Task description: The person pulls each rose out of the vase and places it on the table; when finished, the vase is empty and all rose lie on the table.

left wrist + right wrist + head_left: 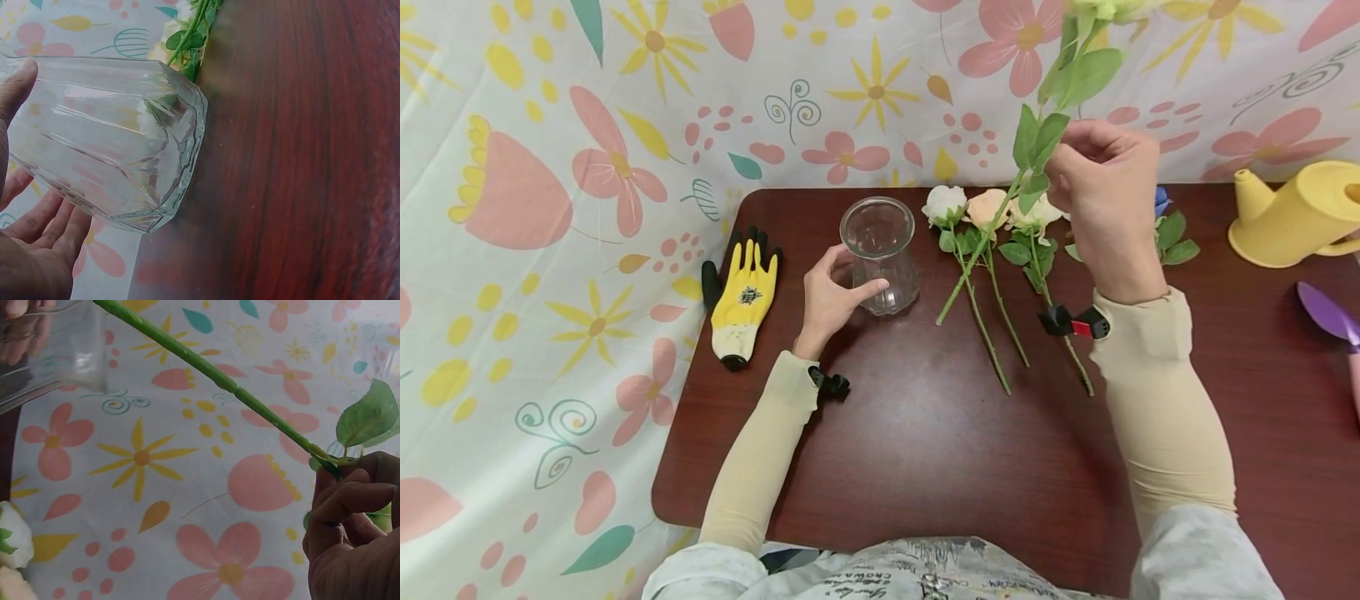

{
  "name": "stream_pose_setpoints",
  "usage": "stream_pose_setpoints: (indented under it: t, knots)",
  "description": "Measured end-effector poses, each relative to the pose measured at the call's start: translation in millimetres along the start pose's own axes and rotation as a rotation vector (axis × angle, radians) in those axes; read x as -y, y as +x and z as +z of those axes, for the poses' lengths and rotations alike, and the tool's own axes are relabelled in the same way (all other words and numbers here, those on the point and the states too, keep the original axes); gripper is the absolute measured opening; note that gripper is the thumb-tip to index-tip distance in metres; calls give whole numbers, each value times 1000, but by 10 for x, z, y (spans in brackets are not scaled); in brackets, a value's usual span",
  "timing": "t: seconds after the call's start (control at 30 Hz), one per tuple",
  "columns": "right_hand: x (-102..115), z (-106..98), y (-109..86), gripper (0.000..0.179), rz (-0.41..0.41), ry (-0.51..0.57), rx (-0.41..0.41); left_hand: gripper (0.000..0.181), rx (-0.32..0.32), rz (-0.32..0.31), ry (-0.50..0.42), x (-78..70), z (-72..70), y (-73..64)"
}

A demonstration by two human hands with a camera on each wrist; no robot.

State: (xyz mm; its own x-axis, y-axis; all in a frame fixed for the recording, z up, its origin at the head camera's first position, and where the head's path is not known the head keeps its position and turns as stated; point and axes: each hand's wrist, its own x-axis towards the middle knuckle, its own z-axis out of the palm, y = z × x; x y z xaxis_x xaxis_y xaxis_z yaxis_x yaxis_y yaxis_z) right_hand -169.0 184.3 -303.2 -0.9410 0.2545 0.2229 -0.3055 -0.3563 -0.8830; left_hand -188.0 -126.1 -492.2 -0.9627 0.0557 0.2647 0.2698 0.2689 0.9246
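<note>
In the head view a clear glass vase [889, 287] stands upright on the table, wide rim up. My left hand [835, 293] holds its side, thumb in front; in the left wrist view the thumb and fingers [74, 230] lie on opposite sides of the glass. My right hand [1108, 196] is raised and pinches the leafy green stem [234, 389] of a flower. The flower's pale head [1108, 8] is cut off by the top edge. The stem slants down left, its cut end right of the vase.
A white rose [943, 202], a peach rose [987, 208] and a cream rose [1037, 215] lie right of the vase. Behind my right wrist is a blue flower [1162, 200]. A yellow-and-black glove [747, 287] lies left; a yellow watering can [1292, 218] and a purple trowel [1324, 310] are right.
</note>
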Motion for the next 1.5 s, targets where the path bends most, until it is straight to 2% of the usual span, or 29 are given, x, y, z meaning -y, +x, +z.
stream_pose_setpoints:
  t: [0.37,0.7,0.9,1.1,1.27,1.5]
  knots:
    - [-305,-165,36,14,194,-249,127,67,4,0,-4,-9,7,-5]
    - [-639,-218,20,24,342,-492,177,65,-1,-10,-3,-9,4,-3]
    - [-908,-271,-9,23,418,-544,211,65,-4,-10,-4,-14,4,-2]
    - [-1072,-324,12,13,499,-619,253,64,-2,-13,-17,7,9,6]
    - [-1193,-325,29,25,531,-663,289,65,-6,-3,-13,1,8,4]
    - [-1331,-290,53,26,566,-707,317,67,-11,2,-4,-10,11,4]
